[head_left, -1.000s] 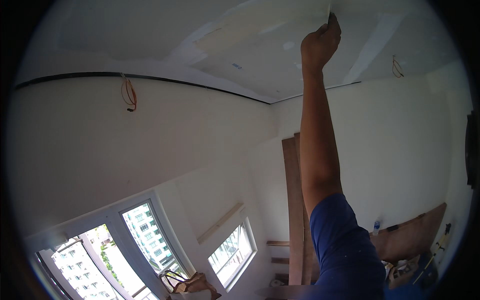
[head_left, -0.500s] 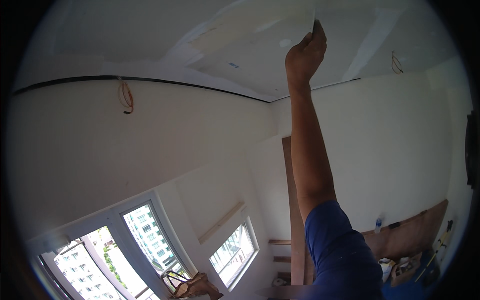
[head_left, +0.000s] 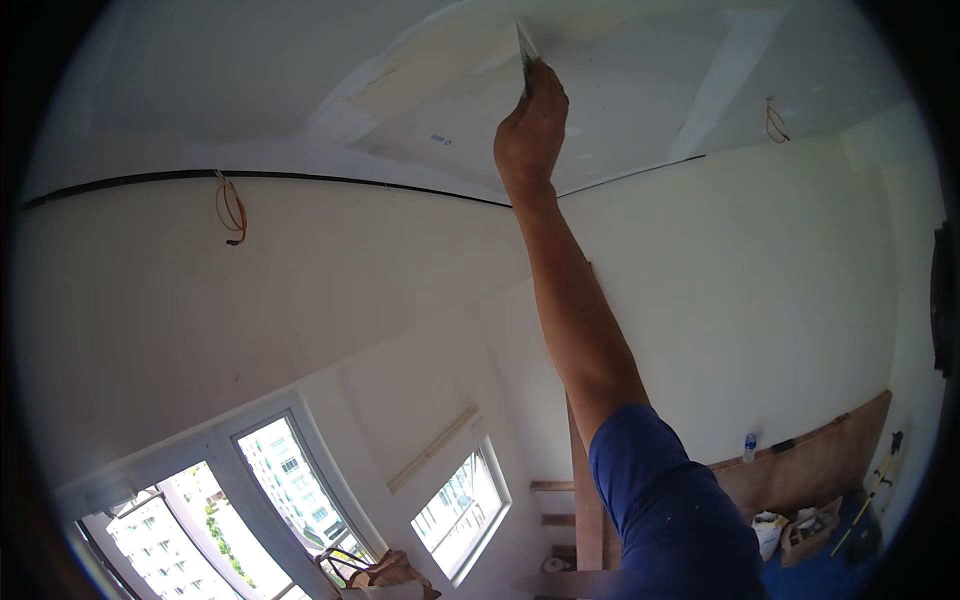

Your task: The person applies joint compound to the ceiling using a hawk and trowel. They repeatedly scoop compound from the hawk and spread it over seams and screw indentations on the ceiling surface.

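My right arm, in a blue sleeve, stretches up to the ceiling. The right hand is closed around a putty knife, whose thin blade is up at the ceiling surface. Its handle is mostly hidden by the fingers. Around the blade are pale filler patches and a white filled strip. My left hand is out of sight. A blurred flat edge shows at the bottom of the picture; I cannot tell what it belongs to.
Orange cable loops hang at the left and right. Windows are at lower left, with a brown bag before them. A tall brown board stands behind my arm. A bottle and boxes sit at lower right.
My right hand has moved left along the ceiling with the putty knife. More of the blade shows now, and the view has shifted slightly.
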Motion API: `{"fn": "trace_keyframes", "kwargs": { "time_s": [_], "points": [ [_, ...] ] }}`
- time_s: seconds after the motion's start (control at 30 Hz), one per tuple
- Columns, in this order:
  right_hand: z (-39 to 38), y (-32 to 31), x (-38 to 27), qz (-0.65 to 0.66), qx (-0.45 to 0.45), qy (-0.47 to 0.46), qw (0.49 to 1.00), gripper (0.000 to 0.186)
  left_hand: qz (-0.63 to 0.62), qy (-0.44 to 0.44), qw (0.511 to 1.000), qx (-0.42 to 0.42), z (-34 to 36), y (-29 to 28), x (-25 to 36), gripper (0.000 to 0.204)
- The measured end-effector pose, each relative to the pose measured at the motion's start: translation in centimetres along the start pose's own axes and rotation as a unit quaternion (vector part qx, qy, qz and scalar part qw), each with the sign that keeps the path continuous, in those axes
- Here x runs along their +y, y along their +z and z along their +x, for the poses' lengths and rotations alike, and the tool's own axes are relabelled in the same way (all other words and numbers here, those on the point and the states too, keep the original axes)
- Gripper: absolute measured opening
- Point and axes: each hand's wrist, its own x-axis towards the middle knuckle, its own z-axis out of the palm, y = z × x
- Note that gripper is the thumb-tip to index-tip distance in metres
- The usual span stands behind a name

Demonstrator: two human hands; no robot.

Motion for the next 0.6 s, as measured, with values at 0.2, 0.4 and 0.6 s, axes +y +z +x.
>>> {"fn": "trace_keyframes", "kwargs": {
  "time_s": [0.2,0.4,0.6],
  "points": [
    [7.0,-5.3,5.0,-0.045,0.12,-0.021,0.992,0.039,-0.358,-0.46,0.811,-0.052,-1.2,-0.7,-0.6,0.014],
    [8.3,-3.2,4.1,-0.022,0.127,-0.018,0.991,0.042,-0.357,-0.416,0.836,-0.025,-2.0,0.6,-1.4,0.018],
    [1.5,2.9,-2.0,0.022,0.082,0.0,0.996,0.057,-0.319,-0.392,0.863,0.002,-2.9,-0.7,-0.1,0.019]
  ]
}}
